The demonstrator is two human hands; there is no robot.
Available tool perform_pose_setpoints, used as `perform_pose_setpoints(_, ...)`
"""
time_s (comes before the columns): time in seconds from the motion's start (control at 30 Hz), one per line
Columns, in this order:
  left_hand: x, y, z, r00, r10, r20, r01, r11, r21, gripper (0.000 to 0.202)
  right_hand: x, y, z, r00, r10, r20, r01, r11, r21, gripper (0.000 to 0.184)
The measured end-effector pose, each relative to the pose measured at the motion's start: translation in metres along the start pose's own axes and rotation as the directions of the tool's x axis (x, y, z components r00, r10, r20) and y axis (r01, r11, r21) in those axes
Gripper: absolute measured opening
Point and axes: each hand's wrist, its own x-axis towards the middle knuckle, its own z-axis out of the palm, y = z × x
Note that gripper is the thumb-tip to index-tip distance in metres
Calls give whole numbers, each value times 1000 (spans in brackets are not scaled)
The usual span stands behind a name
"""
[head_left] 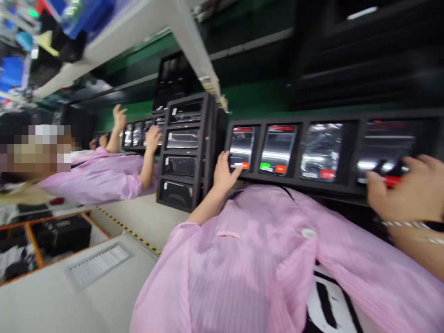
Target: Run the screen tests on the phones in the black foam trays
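Four glossy screens [277,150] are sitting side by side in a black panel [298,121] in front of us, and we are working at both ends of the row. Our left hand [225,175] is open, with its fingers [236,170] resting at the lower edge of the first screen [242,148], right beside a small red button [244,165]. Our right hand [395,189] is closed, gripping a black-and-red handheld object [390,173] in front of the fourth screen [385,138]; the fingers are hiding most of it, so we cannot tell exactly what it is. A beaded wrist strap [405,224] is circling our right wrist, and our pink smock [229,268] is filling the foreground. We are judging that light, square fingertip contact and a steady grip suit this work best, since the glossy surfaces look easy to smear. Beyond a black rack [180,148], a co-worker in a matching smock is raising both hands [152,138] toward a similar panel [137,134].
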Motion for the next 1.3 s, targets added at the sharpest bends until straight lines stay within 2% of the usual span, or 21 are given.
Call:
perform_pose_setpoints(0.07, 8, -4, 1, 1000, -2, -24, 1, 999, -34, 80, -1, 26, 6, 996, 44, 79, -46, 998, 32, 101)
perform_pose_setpoints(0.1, 11, -6, 2, 999, -6, -36, 4, 999, -52, 80, 0, 36, 12, 997, 55, 54, -57, 998, 27, 102)
perform_pose_setpoints(0.17, 14, -9, 3, 998, -17, -56, 12, 996, -87, 78, 5, 48, 22, 999, 32, -10, -31, 999, 8, 94)
perform_pose_setpoints(0.23, 17, -11, 3, 997, -38, -71, 29, 992, -123, 74, 5, 48, 25, 999, -4, -39, 4, 1000, 5, 87)
perform_pose_setpoints(0.3, 19, -12, 3, 994, -74, -79, 60, 985, -163, 67, 0, 36, 20, 999, -45, -22, 46, 999, 21, 83)
perform_pose_setpoints(0.37, 22, -14, 3, 991, -113, -76, 96, 975, -202, 58, -8, 15, 12, 989, -144, 45, 141, 988, 63, 78)
perform_pose_setpoints(0.43, 25, -16, 3, 988, -142, -61, 125, 966, -227, 53, -15, -9, 6, 941, -312, 130, 293, 945, 145, 66)
perform_pose_setpoints(0.5, 27, -18, 2, 987, -156, -43, 142, 961, -236, 52, -22, -29, 6, 865, -475, 162, 434, 871, 232, 50)
perform_pose_setpoints(0.53, 27, -18, 1, 987, -159, -34, 147, 961, -234, 53, -24, -36, 8, 835, -529, 152, 482, 837, 260, 43)
perform_pose_setpoints(0.6, 27, -15, -2, 988, -157, -14, 150, 964, -218, 56, -27, -43, 15, 809, -576, 121, 527, 801, 284, 35)
perform_pose_setpoints(0.7, 23, -2, -6, 994, -107, -31, 102, 986, -128, 64, -30, -45, 25, 811, -573, 120, 523, 801, 290, 34)
perform_pose_setpoints(0.77, 18, 13, -6, 999, 9, -38, -10, 1000, -27, 63, -30, -44, 28, 813, -559, 166, 502, 816, 288, 35)
perform_pose_setpoints(0.87, 14, 38, -2, 965, 245, 97, -252, 965, 68, 47, -29, -47, 27, 806, -535, 253, 466, 838, 284, 39)
perform_pose_setpoints(0.93, 14, 50, 4, 924, 329, 197, -348, 935, 71, 38, -27, -46, 22, 810, -513, 284, 441, 852, 283, 43)
perform_pose_setpoints(1.07, 19, 52, 12, 897, 341, 283, -377, 922, 85, 38, -28, -31, 4, 876, -408, 258, 351, 905, 240, 51)
perform_pose_setpoints(1.17, 20, 47, 14, 903, 338, 265, -372, 924, 86, 43, -36, -9, -8, 934, -300, 194, 272, 949, 157, 56)
perform_pose_setpoints(1.3, 19, 43, 15, 912, 334, 238, -361, 929, 77, 46, -45, 12, -12, 953, -223, 205, 203, 973, 114, 60)
